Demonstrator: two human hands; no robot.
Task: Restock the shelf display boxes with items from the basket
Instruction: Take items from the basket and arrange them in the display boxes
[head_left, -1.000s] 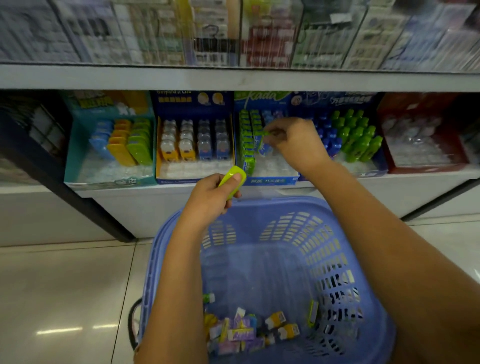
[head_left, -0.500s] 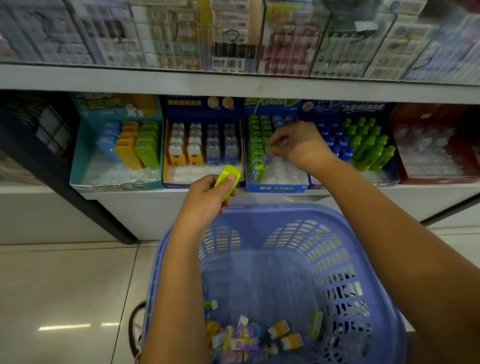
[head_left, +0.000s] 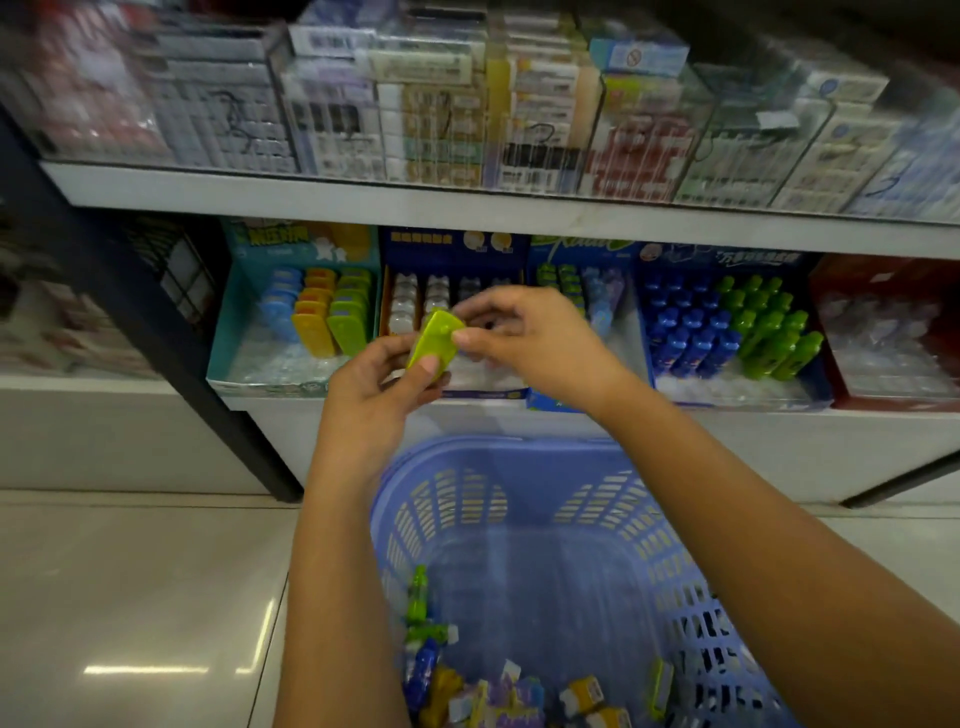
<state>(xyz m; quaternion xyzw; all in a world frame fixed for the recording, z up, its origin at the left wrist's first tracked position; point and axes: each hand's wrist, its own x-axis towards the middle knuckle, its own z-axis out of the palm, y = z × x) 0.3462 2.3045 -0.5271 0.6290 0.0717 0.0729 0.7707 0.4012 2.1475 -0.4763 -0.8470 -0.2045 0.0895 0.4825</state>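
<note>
My left hand (head_left: 371, 387) grips the lower end of a flat lime-green case (head_left: 434, 340), held up in front of the shelf. My right hand (head_left: 524, 343) pinches the case's upper right edge with thumb and fingertips. Behind the hands stand the display boxes: a teal box (head_left: 244, 332) with blue, yellow and green cases, a blue-and-orange box (head_left: 452, 249) with small white items, a blue box (head_left: 571, 260) with green and pale items. The blue plastic basket (head_left: 660, 551) sits below on the floor, with several small packets (head_left: 519, 696) at its bottom.
To the right, a blue box (head_left: 748, 395) holds blue and green bottles, and a red box (head_left: 883, 332) holds clear items. The upper shelf (head_left: 467, 208) carries rows of packaged boxes. A black shelf post (head_left: 171, 353) runs down on the left. A glossy tiled floor (head_left: 130, 597) lies left of the basket.
My right hand left the blue box with the green items and came left onto the green case. My left hand lifted the case higher. The view shifted down the shelf.
</note>
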